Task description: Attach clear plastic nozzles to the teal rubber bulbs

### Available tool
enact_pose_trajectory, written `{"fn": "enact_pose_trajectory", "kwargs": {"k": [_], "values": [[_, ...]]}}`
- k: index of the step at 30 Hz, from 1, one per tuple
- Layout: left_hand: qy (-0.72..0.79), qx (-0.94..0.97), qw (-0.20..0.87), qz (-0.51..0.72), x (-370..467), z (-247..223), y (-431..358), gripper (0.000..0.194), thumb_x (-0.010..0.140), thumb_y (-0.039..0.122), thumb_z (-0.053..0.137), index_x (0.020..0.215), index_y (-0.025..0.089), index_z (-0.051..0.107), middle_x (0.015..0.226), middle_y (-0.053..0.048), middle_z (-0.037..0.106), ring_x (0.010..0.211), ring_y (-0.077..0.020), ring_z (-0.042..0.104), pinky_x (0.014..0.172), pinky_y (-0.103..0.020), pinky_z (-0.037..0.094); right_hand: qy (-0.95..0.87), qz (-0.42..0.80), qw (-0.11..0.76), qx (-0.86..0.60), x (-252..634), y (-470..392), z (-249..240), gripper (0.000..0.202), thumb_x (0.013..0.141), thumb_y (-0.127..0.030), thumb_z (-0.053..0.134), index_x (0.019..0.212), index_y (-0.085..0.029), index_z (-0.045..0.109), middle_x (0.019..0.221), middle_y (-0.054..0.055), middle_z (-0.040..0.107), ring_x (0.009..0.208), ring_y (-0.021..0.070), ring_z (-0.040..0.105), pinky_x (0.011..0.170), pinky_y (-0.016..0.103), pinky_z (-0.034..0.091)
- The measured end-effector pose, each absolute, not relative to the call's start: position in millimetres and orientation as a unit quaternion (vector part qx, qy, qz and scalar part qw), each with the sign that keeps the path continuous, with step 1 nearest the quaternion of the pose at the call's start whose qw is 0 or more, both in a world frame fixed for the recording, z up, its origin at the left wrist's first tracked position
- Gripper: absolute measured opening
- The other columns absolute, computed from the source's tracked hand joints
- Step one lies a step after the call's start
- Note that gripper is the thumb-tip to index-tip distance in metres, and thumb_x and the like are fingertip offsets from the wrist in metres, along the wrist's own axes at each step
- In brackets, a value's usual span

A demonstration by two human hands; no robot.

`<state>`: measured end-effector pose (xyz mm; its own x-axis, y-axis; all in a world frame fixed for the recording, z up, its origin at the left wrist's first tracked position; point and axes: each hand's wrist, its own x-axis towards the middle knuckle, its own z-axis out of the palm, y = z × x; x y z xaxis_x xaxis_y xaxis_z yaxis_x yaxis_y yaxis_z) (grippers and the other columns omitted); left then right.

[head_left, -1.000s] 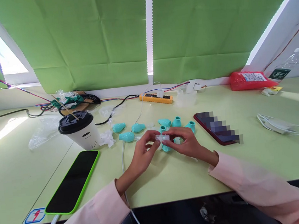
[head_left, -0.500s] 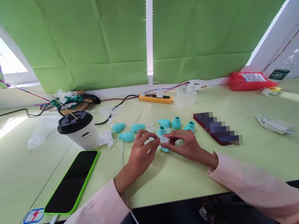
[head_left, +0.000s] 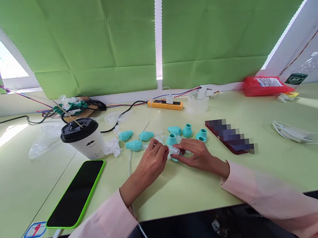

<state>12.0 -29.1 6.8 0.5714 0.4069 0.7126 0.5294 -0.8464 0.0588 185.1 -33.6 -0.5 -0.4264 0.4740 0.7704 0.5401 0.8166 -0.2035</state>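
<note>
Between my hands is a small clear plastic tube-like piece [head_left: 174, 150]. My right hand [head_left: 195, 153] pinches its right end between thumb and fingers. On its left end, the fingers of my left hand [head_left: 154, 158] are closed, and they hide that end. Several turquoise bulb-shaped pieces lie around my hands: one bulb [head_left: 134, 146] rests on its side left of my left hand, and another bulb [head_left: 187, 130] stands with its opening up behind my right hand. A further turquoise piece is partly covered beneath the clear one.
A lidded paper cup [head_left: 89, 143] and a green-edged phone [head_left: 77, 195] stand to the left. A dark red phone [head_left: 229, 138] lies on the right. Farther back are an orange power strip [head_left: 165, 105], a red package [head_left: 266, 85] and a white cable [head_left: 297, 134].
My left hand's fingers have curled in more closely around the clear piece. My right hand has shifted slightly and still holds its end.
</note>
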Motion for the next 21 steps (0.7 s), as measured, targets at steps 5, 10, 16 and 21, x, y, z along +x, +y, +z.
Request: {"fn": "enact_pose_trajectory", "kwargs": {"k": [5,10,16,21], "values": [[-0.267,-0.884,0.091,-0.374,12,5,-28,0.012,0.080,0.011,0.036,0.074,0.014,0.046,0.061,-0.004,0.048,0.066,-0.0155,0.039,0.055,-0.028,0.039,-0.829,-0.041,0.458,-0.318,182,-33,-4,0.016,0.072,-0.029,0.055,0.083,-0.018,0.058,0.055,0.001,0.055,0.051,0.0120,0.049,0.049,0.025,0.042],[-0.275,-0.875,0.083,-0.391,13,4,-27,0.013,0.080,0.010,0.034,0.077,0.015,0.046,0.061,-0.003,0.047,0.068,-0.0157,0.041,0.056,-0.027,0.039,-0.800,-0.006,0.480,-0.359,179,-32,-5,0.015,0.071,-0.031,0.055,0.077,-0.018,0.059,0.055,0.001,0.056,0.047,0.0105,0.048,0.048,0.024,0.041],[-0.302,-0.854,0.049,-0.420,15,2,-26,0.010,0.079,0.012,0.037,0.076,0.016,0.046,0.062,-0.003,0.049,0.069,-0.0153,0.042,0.056,-0.026,0.041,-0.758,0.047,0.500,-0.417,175,-34,-3,0.019,0.068,-0.035,0.058,0.073,-0.017,0.062,0.052,0.001,0.057,0.044,0.0102,0.048,0.044,0.024,0.043],[-0.334,-0.825,0.009,-0.455,17,0,-23,0.006,0.077,0.013,0.042,0.073,0.016,0.046,0.064,-0.003,0.052,0.068,-0.0138,0.043,0.057,-0.025,0.043,-0.714,0.191,0.481,-0.472,173,-34,-2,0.024,0.067,-0.039,0.057,0.071,-0.016,0.063,0.056,0.001,0.060,0.049,0.0115,0.053,0.041,0.023,0.044]]}}
